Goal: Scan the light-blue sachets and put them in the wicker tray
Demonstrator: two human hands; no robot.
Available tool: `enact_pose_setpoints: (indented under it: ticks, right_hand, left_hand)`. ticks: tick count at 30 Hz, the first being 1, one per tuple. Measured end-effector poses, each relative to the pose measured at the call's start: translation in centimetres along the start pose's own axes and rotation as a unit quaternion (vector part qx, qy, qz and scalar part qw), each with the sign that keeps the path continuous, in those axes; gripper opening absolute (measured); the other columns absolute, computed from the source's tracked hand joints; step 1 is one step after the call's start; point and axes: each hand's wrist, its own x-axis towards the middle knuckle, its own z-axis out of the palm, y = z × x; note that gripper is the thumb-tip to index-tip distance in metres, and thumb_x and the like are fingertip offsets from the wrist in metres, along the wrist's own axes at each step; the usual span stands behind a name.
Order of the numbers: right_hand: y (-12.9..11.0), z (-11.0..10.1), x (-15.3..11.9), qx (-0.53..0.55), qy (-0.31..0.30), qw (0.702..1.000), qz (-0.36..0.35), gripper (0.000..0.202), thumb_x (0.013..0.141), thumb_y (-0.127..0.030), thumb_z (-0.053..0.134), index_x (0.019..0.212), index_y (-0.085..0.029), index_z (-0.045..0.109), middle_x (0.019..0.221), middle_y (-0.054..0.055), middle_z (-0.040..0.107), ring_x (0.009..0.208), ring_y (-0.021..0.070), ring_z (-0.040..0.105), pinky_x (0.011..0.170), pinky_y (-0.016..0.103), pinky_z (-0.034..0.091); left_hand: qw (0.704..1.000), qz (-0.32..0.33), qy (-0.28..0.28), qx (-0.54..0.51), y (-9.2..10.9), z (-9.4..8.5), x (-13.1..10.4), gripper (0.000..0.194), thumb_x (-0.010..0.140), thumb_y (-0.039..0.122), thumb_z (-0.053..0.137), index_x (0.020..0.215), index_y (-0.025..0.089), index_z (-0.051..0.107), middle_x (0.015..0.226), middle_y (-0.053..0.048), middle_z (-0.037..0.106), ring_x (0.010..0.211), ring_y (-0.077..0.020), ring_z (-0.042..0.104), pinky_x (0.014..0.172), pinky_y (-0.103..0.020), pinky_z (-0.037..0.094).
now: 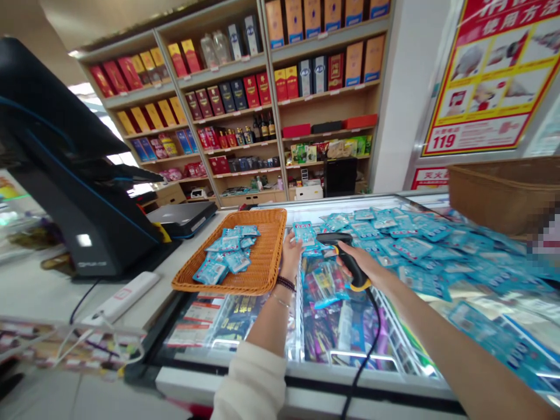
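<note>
My right hand (355, 265) is wrapped round the handle of a black barcode scanner (335, 238), its head pointing left. My left hand (290, 252) holds a blue packet (305, 233) just left of the scanner's head, at the right rim of an orange woven basket (266, 251). Inside that basket lies a small pile of blue packets (231, 251). Many more blue packets (411, 248) are spread over the glass freezer top to the right of my hands.
A black checkout machine (87, 221) and a scale (184, 217) stand at the left. A brown basket (503, 189) sits at the far right. The scanner's cable (370, 350) hangs over the front edge. Stocked shelves (236, 116) stand behind.
</note>
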Motion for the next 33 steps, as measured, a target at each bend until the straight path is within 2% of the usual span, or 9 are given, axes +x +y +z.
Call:
enact_pose_setpoints:
  ticks: [6,10,17,21,24,27,30,33]
  right_hand:
    - [-0.1,0.7,-0.2,-0.013,0.021,1.000,-0.004,0.036,0.089,-0.050,0.078,0.081,-0.017,0.066,0.054,-0.001,0.062,0.034,0.0099,0.049,0.032,0.020,0.039]
    - [-0.3,0.8,-0.3,-0.026,0.045,0.999,0.002,0.035,0.094,-0.047,0.073,0.077,-0.017,0.064,0.053,-0.001,0.061,0.034,0.0101,0.049,0.031,0.020,0.038]
    - [-0.4,1.0,-0.5,-0.027,0.044,0.999,0.005,0.036,0.093,-0.047,0.074,0.076,-0.018,0.064,0.054,-0.001,0.060,0.035,0.0099,0.049,0.032,0.020,0.039]
    - [-0.5,1.1,-0.5,-0.022,0.031,0.999,0.004,0.037,0.092,-0.050,0.076,0.078,-0.018,0.065,0.057,-0.001,0.062,0.035,0.0094,0.050,0.031,0.019,0.039]
    - [-1.0,1.4,-0.1,0.004,0.027,1.000,0.001,0.036,0.091,-0.051,0.076,0.082,-0.019,0.066,0.059,-0.001,0.062,0.036,0.0094,0.050,0.031,0.019,0.040]
    - [-2.0,2.3,1.0,0.054,0.029,0.998,-0.016,0.032,0.091,-0.049,0.076,0.084,-0.020,0.067,0.061,-0.001,0.062,0.039,0.0099,0.052,0.033,0.020,0.044]
    - [-3.0,4.4,2.1,0.077,0.009,0.997,-0.021,0.030,0.093,-0.049,0.075,0.083,-0.022,0.067,0.062,0.000,0.063,0.040,0.0111,0.053,0.032,0.021,0.045]
    - [-3.6,7.8,2.9,0.076,-0.011,0.997,-0.014,0.029,0.094,-0.046,0.074,0.083,-0.021,0.066,0.062,0.000,0.063,0.039,0.0109,0.052,0.033,0.021,0.045]
  left_hand:
    - [1.000,0.008,0.020,-0.005,-0.1,0.1,0.1,0.036,0.087,0.022,0.078,0.119,0.023,0.063,0.097,-0.003,0.073,0.095,-0.0172,0.073,0.087,-0.029,0.059]
    - [1.000,0.006,0.020,-0.014,-0.1,0.2,0.2,0.036,0.083,0.024,0.079,0.116,0.023,0.065,0.094,-0.002,0.074,0.093,-0.0177,0.073,0.083,-0.029,0.059]
    - [0.999,-0.006,0.023,-0.030,0.3,0.4,0.1,0.034,0.081,0.024,0.080,0.112,0.023,0.065,0.089,-0.002,0.074,0.087,-0.0174,0.072,0.078,-0.027,0.058]
    - [0.997,-0.013,0.038,-0.070,0.6,1.4,-0.8,0.037,0.078,0.023,0.084,0.110,0.021,0.064,0.087,-0.002,0.072,0.080,-0.0154,0.070,0.071,-0.024,0.057]
    - [0.992,-0.011,0.057,-0.113,0.9,2.5,-1.4,0.033,0.080,0.018,0.083,0.106,0.020,0.063,0.091,-0.003,0.070,0.080,-0.0153,0.069,0.069,-0.025,0.058]
    - [0.986,0.031,0.080,-0.141,2.4,2.8,-1.1,0.031,0.083,0.014,0.080,0.108,0.021,0.063,0.099,-0.005,0.071,0.087,-0.0172,0.072,0.074,-0.027,0.061]
    - [0.980,0.102,0.090,-0.144,5.3,1.3,-0.4,0.030,0.088,0.011,0.072,0.115,0.020,0.062,0.110,-0.009,0.074,0.094,-0.0168,0.073,0.080,-0.026,0.061]
    - [0.978,0.142,0.116,-0.096,8.5,-2.3,0.0,0.029,0.089,0.009,0.067,0.116,0.019,0.062,0.117,-0.012,0.074,0.098,-0.0174,0.074,0.083,-0.027,0.061]
